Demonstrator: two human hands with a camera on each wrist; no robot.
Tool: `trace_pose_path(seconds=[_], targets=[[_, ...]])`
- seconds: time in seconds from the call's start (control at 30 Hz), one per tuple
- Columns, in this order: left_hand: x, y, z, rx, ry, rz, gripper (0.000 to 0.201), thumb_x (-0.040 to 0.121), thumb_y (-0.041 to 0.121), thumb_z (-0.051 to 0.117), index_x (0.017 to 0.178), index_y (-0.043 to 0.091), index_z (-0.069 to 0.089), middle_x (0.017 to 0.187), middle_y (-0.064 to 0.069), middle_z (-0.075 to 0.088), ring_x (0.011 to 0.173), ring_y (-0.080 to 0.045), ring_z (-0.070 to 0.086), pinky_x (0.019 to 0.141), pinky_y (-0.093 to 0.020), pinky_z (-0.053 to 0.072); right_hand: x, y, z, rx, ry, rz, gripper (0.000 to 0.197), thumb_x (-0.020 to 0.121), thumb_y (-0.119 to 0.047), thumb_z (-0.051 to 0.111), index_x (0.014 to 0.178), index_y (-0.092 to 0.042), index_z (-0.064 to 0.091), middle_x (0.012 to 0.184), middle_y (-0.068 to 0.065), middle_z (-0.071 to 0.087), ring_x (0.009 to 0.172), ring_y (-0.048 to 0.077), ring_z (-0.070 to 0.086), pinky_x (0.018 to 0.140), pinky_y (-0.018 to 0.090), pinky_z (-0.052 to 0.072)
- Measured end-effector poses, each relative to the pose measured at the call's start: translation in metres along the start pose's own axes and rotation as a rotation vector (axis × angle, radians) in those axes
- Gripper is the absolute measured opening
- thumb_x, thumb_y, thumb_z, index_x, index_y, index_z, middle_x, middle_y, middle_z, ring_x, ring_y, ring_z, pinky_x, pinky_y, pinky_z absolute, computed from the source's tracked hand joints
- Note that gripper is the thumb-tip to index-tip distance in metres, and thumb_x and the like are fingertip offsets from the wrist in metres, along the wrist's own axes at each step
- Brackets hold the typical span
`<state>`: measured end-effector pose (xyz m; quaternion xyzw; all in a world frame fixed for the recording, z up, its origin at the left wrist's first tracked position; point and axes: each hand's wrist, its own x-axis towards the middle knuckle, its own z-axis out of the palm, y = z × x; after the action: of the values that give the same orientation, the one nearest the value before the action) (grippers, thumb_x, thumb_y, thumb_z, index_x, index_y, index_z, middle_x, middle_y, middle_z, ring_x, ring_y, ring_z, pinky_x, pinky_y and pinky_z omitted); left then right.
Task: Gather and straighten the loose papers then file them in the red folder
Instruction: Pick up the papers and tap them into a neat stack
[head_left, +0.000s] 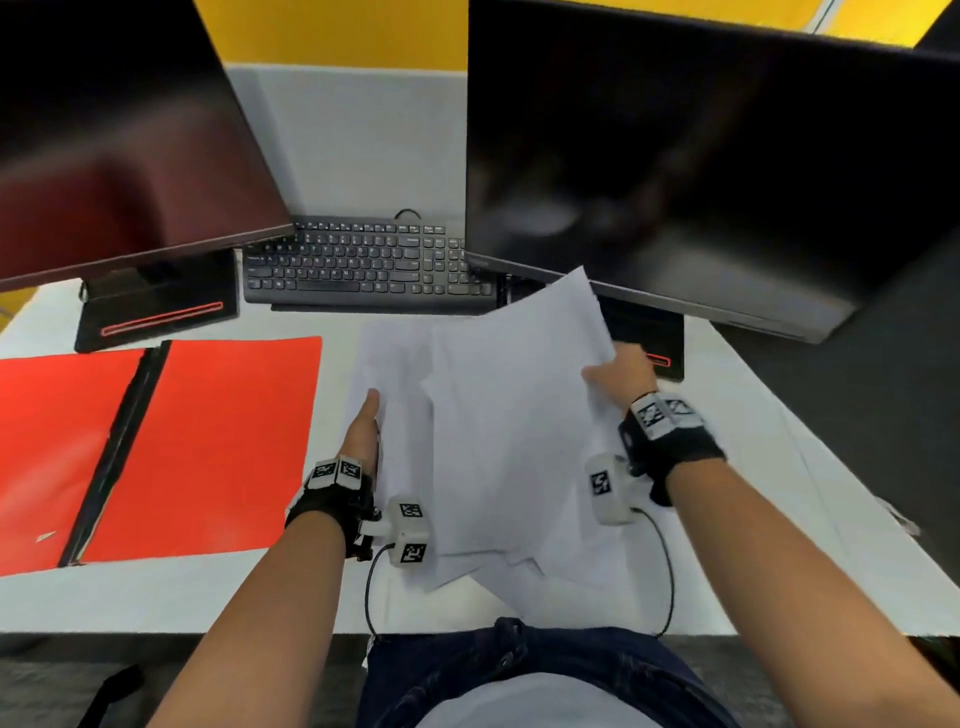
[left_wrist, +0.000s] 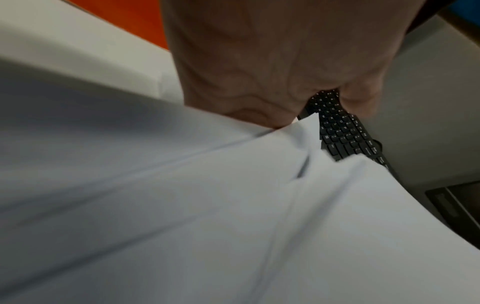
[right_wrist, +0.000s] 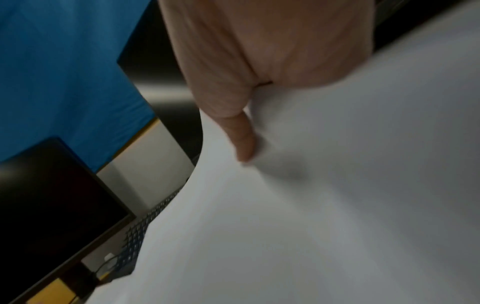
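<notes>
papers in left hand, right hand, seemingly loose, red folder open

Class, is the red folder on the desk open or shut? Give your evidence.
Open. The red folder lies flat on the desk, both covers spread either side of its dark spine.

Behind the left hand and right hand the person wears black wrist straps topped with white blocks printed with black-and-white square markers. A white camera housing hangs by each wrist, trailing a thin black cable. Dark blue jeans; the top seems pale grey.
</notes>
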<state>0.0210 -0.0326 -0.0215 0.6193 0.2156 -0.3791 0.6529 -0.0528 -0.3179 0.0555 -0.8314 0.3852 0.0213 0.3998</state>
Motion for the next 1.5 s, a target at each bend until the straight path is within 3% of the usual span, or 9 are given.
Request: trace_pose_path(seconds=[0.23,0.43,0.53,0.77,0.9,1.07,1.23,1.4,1.5], targets=[[0.024,-0.011,-0.019,0.165,0.000,-0.058,0.099,0.045,0.073,0.076,0.132,0.032,0.053,0.141,-0.005,0.052,0.131,-0.028,0.047,0.112,-0.048,0.032,0.012,0.016,0.040,0.006,-0.388,0.113,0.094,0.085,-0.045,0.063,0.150,-0.012,0.004,0.151,0.012,0.033,0.136,0.028,0.038,0.108,0.035,0.031],[0.006,-0.001,-0.005,0.345,0.110,-0.041,0.090,0.042,0.043,0.085,0.119,0.006,0.058,0.107,-0.015,0.069,0.092,-0.033,0.067,0.094,-0.042,0.050,-0.004,0.048,0.064,-0.214,-0.454,0.016,0.106,0.083,-0.058,0.057,0.150,-0.014,-0.013,0.161,0.004,0.002,0.149,0.023,0.006,0.121,0.045,0.004],[0.000,0.002,0.003,0.412,0.144,0.017,0.045,0.074,0.011,0.075,0.112,-0.001,0.055,0.103,-0.012,0.065,0.078,-0.026,0.062,0.077,-0.033,0.049,-0.020,0.049,0.079,-0.101,-0.515,-0.088,0.108,0.081,-0.055,0.061,0.150,-0.016,-0.012,0.161,-0.001,-0.005,0.149,0.017,0.001,0.122,0.043,0.007],[0.001,0.013,-0.010,0.279,0.205,0.224,0.056,0.078,-0.019,0.057,0.130,-0.001,0.050,0.125,-0.016,0.059,0.098,-0.028,0.060,0.095,-0.044,0.044,-0.010,0.055,0.066,-0.110,-0.249,-0.017,0.085,0.087,-0.040,0.060,0.151,-0.014,0.010,0.157,0.007,0.018,0.144,0.029,0.020,0.117,0.043,0.022],[-0.006,0.039,-0.042,0.370,0.197,0.272,0.064,0.066,-0.002,0.078,0.125,-0.004,0.052,0.110,-0.020,0.068,0.093,-0.023,0.065,0.085,-0.038,0.044,0.002,0.051,0.037,-0.211,0.050,0.335,0.074,0.080,-0.028,0.066,0.140,-0.009,0.026,0.142,0.018,0.031,0.130,0.038,0.032,0.105,0.044,0.033],[0.000,0.040,-0.060,0.607,0.381,0.256,0.064,0.081,-0.017,0.057,0.140,-0.001,0.040,0.129,-0.016,0.054,0.118,-0.030,0.051,0.096,-0.038,0.040,0.007,0.061,0.024,-0.371,-0.163,0.392,0.075,0.090,-0.030,0.048,0.151,-0.009,0.011,0.153,0.023,0.022,0.139,0.041,0.027,0.115,0.047,0.026],[0.007,0.031,-0.056,0.628,0.394,0.247,0.065,0.082,-0.014,0.057,0.142,0.003,0.037,0.139,-0.023,0.049,0.126,-0.038,0.048,0.102,-0.041,0.038,0.006,0.060,0.031,0.027,-0.171,0.383,0.054,0.069,-0.028,0.078,0.110,0.001,0.058,0.083,0.010,0.062,0.080,0.029,0.060,0.077,0.034,0.049],[0.008,0.025,-0.041,0.614,0.345,0.252,0.065,0.082,-0.014,0.056,0.141,0.003,0.037,0.138,-0.023,0.050,0.126,-0.037,0.047,0.099,-0.040,0.039,-0.005,0.046,0.037,0.101,-0.248,0.303,0.036,0.070,-0.013,0.079,0.102,-0.006,0.061,0.097,0.010,0.065,0.087,0.027,0.060,0.063,0.027,0.046],[0.008,0.023,-0.033,0.631,0.337,0.268,0.065,0.080,-0.014,0.056,0.140,0.005,0.039,0.137,-0.020,0.051,0.125,-0.037,0.048,0.094,-0.038,0.040,-0.006,0.042,0.036,0.003,-0.173,0.230,0.042,0.073,-0.006,0.074,0.113,0.003,0.062,0.113,0.018,0.066,0.104,0.034,0.062,0.085,0.036,0.053]])
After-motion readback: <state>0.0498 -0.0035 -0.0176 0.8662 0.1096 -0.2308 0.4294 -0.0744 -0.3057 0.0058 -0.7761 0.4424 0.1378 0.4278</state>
